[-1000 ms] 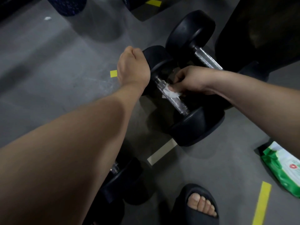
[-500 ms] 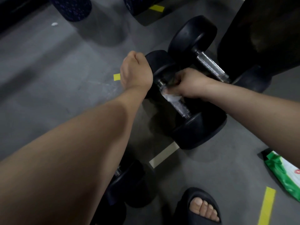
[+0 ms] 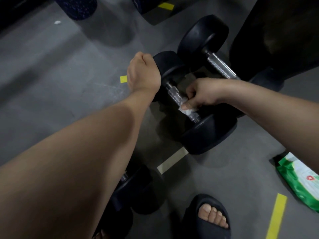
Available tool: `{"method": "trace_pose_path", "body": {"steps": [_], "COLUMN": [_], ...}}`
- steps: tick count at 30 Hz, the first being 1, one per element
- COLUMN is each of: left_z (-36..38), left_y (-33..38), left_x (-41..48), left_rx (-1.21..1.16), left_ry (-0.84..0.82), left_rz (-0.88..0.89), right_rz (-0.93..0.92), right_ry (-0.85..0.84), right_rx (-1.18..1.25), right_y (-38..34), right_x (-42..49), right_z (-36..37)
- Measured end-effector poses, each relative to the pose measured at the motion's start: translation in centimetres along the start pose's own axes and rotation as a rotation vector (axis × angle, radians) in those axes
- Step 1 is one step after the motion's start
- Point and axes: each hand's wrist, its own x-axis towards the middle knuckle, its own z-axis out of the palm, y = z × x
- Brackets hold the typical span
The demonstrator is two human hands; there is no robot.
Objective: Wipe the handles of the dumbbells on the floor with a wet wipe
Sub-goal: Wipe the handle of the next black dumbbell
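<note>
Right hand [image 3: 202, 93] pinches one wipe [image 3: 187, 110] on one handle [image 3: 181, 100].

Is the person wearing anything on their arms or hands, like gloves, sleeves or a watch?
No. Both forearms are bare as far as the picture shows, with no sleeves in view. The left hand and right hand have no gloves, and no watch, band or ring shows on either.

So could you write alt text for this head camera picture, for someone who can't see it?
A right hand rubs a white wet wipe along the metal handle of a black dumbbell on a grey floor, while the left hand steadies its far end. A green wipe packet lies nearby.
</note>
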Motion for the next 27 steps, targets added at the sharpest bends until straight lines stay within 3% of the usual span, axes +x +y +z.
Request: {"method": "trace_pose_path", "body": {"steps": [4, 11, 27], "left_z": [-0.1, -0.1, 0.0], "left_y": [0.1, 0.2, -0.1], "left_x": [-0.1, -0.2, 0.1], "left_rx": [0.007, 0.025, -0.003], "left_ry": [0.000, 0.004, 0.010], "left_rz": [-0.004, -0.023, 0.024], "right_rz": [0.038, 0.126, 0.077], "right_ry": [-0.141, -0.318, -0.169], "right_rx": [-0.193, -0.319, -0.184], "right_y": [-0.3, -1.4, -0.1], "right_x": [-1.1, -1.3, -1.9], "right_z": [-0.2, -1.2, -1.4]}}
